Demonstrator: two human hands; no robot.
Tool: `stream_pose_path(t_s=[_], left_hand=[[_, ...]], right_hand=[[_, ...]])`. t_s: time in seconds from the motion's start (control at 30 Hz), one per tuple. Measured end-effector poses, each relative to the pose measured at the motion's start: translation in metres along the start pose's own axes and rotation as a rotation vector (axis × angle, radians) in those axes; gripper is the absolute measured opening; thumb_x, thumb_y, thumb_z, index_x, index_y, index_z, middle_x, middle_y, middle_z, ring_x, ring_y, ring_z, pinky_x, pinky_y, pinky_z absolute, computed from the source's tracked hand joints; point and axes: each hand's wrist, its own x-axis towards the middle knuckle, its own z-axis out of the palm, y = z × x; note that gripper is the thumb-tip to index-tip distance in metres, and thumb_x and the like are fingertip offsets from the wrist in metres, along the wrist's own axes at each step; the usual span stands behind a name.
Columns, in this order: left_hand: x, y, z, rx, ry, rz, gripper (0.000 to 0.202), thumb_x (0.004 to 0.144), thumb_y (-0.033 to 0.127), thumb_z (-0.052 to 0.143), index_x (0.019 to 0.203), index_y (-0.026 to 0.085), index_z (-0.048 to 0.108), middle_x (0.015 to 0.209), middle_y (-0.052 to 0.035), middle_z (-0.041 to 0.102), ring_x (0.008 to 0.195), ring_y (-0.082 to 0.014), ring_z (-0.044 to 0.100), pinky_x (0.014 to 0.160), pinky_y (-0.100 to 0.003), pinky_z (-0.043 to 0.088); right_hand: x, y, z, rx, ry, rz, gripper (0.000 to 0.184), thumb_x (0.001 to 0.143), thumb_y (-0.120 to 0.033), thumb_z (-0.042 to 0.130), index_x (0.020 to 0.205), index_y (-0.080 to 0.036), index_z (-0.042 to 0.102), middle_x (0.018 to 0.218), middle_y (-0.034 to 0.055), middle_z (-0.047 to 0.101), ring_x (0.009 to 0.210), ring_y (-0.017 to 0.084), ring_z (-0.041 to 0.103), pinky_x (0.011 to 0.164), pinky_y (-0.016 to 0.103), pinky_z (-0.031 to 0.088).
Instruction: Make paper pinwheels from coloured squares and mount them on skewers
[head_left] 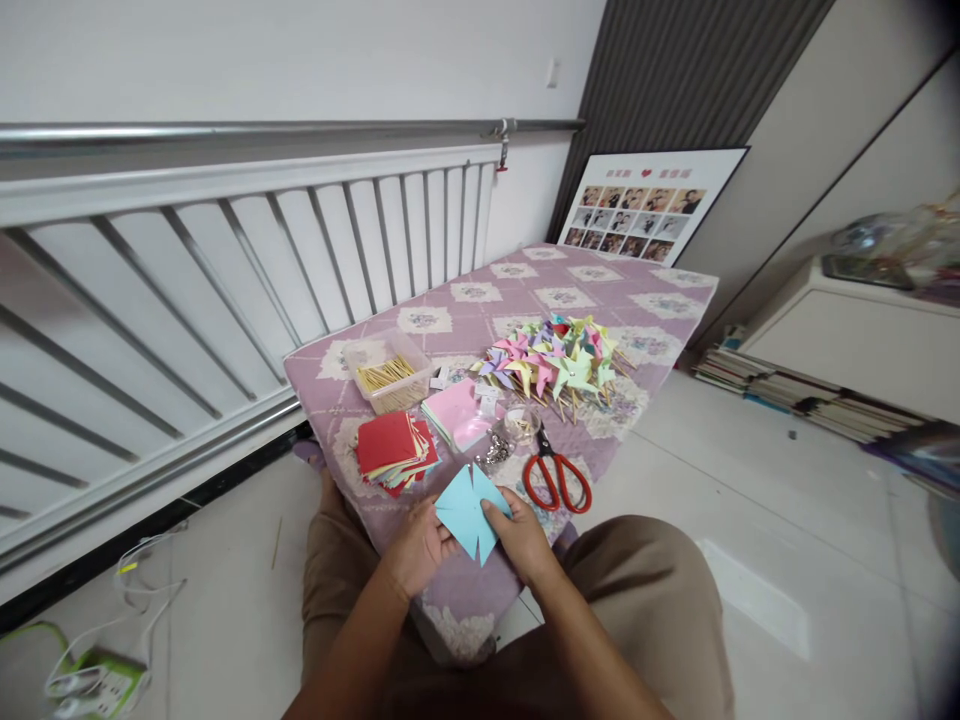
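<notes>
Between my hands is a light-blue paper square [459,508] with slits cut in from its corners. My left hand [418,548] grips its left side, fingers underneath. My right hand [523,538] pinches the right side, thumb on top. Just beyond the paper lie small silver metal pieces [495,448] and a small round clear container [521,425]. Red-handled scissors [556,475] rest to the right. On the left sits a stack of coloured paper squares [394,447], red on top, and behind the blue one are pink sheets [463,412].
A clear plastic box [388,372] of thin wooden sticks stands at the back left. Several paper pinwheels [555,360] are heaped farther right on the flowered tablecloth [472,292]. A white radiator [247,250] runs along the left wall. A green power strip [112,685] lies on the floor.
</notes>
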Motion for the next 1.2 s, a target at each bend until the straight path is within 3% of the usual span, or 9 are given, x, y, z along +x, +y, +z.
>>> stream_pose_path(t_s=[0.13,0.27,0.4,0.6,0.77,0.97,1.2], left_hand=[[-0.002,-0.002,0.000,-0.071,-0.024,0.060,0.055,0.074,0.059,0.065,0.116,0.024,0.057,0.125,-0.0097,0.063,0.110,-0.0218,0.061,0.094,-0.038,0.049],[-0.002,-0.008,0.011,-0.020,-0.019,0.080,0.049,0.066,0.045,0.079,0.105,0.020,0.062,0.110,-0.0100,0.070,0.100,-0.0241,0.066,0.094,-0.041,0.049],[0.001,-0.007,0.027,-0.024,0.101,0.033,0.044,0.063,0.031,0.083,0.100,0.015,0.066,0.094,-0.0096,0.073,0.084,-0.0226,0.069,0.089,-0.040,0.051],[0.003,-0.001,0.033,-0.148,0.301,0.028,0.038,0.063,0.021,0.081,0.099,0.016,0.067,0.095,-0.0086,0.075,0.087,-0.0237,0.070,0.081,-0.035,0.054],[-0.001,0.001,0.025,-0.258,0.332,0.057,0.025,0.073,0.015,0.072,0.097,0.013,0.066,0.097,-0.0095,0.075,0.085,-0.0206,0.071,0.075,-0.030,0.057],[-0.003,-0.001,0.028,-0.282,0.376,0.060,0.033,0.076,0.011,0.068,0.108,0.013,0.064,0.101,-0.0104,0.074,0.089,-0.0211,0.071,0.075,-0.030,0.059],[-0.006,-0.003,0.029,-0.279,0.391,0.067,0.026,0.080,0.010,0.064,0.106,0.015,0.064,0.103,-0.0088,0.074,0.089,-0.0198,0.071,0.075,-0.030,0.059]], right_hand=[[0.000,0.001,0.000,0.000,0.026,-0.001,0.027,0.077,-0.040,0.064,0.090,-0.017,0.066,0.066,-0.0024,0.063,0.056,0.014,0.053,0.054,0.025,0.044],[-0.001,-0.001,0.000,-0.006,0.001,-0.004,0.026,0.077,-0.040,0.065,0.089,-0.017,0.066,0.067,-0.0022,0.062,0.057,0.014,0.053,0.054,0.025,0.045],[-0.002,-0.005,0.000,-0.025,-0.044,-0.015,0.027,0.076,-0.041,0.066,0.089,-0.017,0.066,0.068,-0.0022,0.064,0.057,0.014,0.055,0.055,0.025,0.045],[-0.005,-0.005,-0.002,-0.144,-0.024,-0.100,0.033,0.082,-0.048,0.058,0.096,-0.018,0.064,0.074,-0.0001,0.066,0.065,0.017,0.058,0.061,0.027,0.048],[-0.003,-0.007,-0.032,-0.404,0.126,-0.165,0.030,0.085,-0.043,0.049,0.086,-0.017,0.064,0.070,0.0023,0.063,0.065,0.019,0.058,0.062,0.030,0.047],[0.018,-0.022,-0.086,-0.819,0.303,-0.191,0.030,0.081,-0.032,0.054,0.101,-0.014,0.066,0.097,0.0134,0.064,0.091,0.027,0.057,0.085,0.038,0.042],[0.032,-0.026,-0.093,-1.172,0.288,-0.045,0.038,0.083,-0.030,0.060,0.116,-0.014,0.067,0.108,0.0176,0.062,0.098,0.030,0.056,0.089,0.038,0.039]])
